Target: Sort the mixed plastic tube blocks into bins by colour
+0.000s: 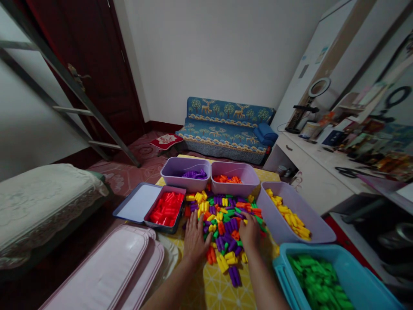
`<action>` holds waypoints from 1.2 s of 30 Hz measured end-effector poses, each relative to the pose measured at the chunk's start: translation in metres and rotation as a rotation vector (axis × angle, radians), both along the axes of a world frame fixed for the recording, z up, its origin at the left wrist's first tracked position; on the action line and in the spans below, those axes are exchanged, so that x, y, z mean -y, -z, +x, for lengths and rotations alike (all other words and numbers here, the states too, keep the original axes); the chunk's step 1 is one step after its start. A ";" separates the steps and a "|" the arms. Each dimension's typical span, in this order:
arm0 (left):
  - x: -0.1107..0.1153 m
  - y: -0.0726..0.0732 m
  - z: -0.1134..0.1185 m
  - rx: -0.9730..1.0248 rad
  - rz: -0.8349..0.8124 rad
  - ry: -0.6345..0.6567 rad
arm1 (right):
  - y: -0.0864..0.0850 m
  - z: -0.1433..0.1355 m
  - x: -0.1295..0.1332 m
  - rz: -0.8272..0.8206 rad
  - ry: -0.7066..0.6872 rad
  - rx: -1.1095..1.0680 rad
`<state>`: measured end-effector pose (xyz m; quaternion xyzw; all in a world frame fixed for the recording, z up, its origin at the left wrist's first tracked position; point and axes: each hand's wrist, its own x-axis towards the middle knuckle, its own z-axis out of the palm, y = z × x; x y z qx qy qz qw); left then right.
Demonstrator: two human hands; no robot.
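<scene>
A mixed pile of small plastic pieces (227, 232), purple, yellow, green, orange and red, covers the middle of the yellow table (219, 288). My left hand (195, 236) lies at the pile's left edge, fingers spread over the pieces. On the right side my right hand (250, 232) reaches into the pile; its fingers are partly bent, and whether they grip a piece is hidden. Around the pile, a lilac bin (185, 183) holds purple pieces, another lilac bin (235, 189) orange ones, a third (318, 232) yellow ones. Red pieces (166, 209) fill a box, green ones (319, 282) a blue bin.
Pink lids (106, 267) lie stacked at the front left. Beyond the table stands a blue patterned sofa (226, 129). A covered bench (41, 202) is on the left, and a cluttered white desk (316, 168) on the right.
</scene>
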<state>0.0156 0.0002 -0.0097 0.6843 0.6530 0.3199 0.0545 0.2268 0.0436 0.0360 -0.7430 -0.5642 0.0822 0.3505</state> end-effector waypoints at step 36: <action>-0.002 0.009 0.000 -0.024 0.036 0.014 | -0.031 -0.082 0.007 -0.040 -0.418 -0.419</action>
